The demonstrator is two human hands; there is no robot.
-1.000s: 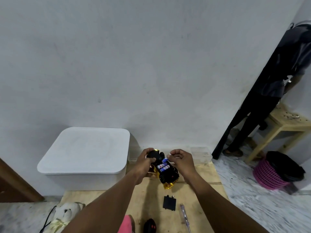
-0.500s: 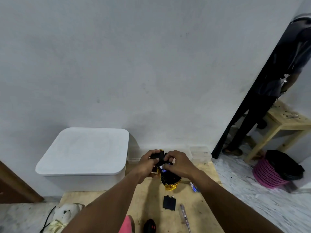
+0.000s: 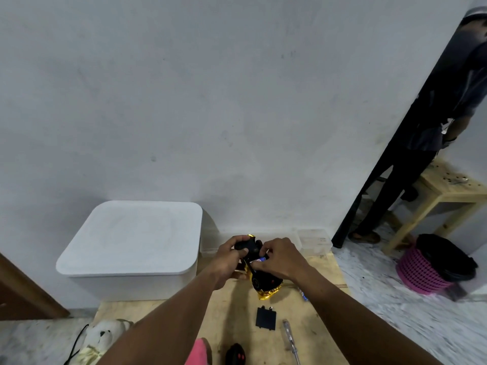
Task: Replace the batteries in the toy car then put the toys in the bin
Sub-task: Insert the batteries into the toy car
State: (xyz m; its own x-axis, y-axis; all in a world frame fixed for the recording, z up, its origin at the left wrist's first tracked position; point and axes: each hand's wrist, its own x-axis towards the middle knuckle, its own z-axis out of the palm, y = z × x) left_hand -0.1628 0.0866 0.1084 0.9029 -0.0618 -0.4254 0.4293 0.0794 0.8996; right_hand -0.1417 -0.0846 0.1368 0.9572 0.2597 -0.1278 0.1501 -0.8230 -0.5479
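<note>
Toy car [image 3: 263, 281], black and gold, is held underside up above the wooden table's [image 3: 237, 306] far edge, long axis running away from the person. Right hand [image 3: 279, 256] fingers pinch a battery [image 3: 259, 260] at its compartment; left hand [image 3: 228, 256] grips its far end.

— How does the light sit in here?

— Dim and flat, cool on the white wall [image 3: 237, 101]. Soft shadows fall from the forearms onto the wooden table [image 3: 232, 312], and a faint one spreads right of the white bin [image 3: 131, 241].

— And sharpness?

— Wide-angle bending curves the doorway at the right edge. The floor [image 3: 395, 299] there smears with motion blur; no glare anywhere.
</note>
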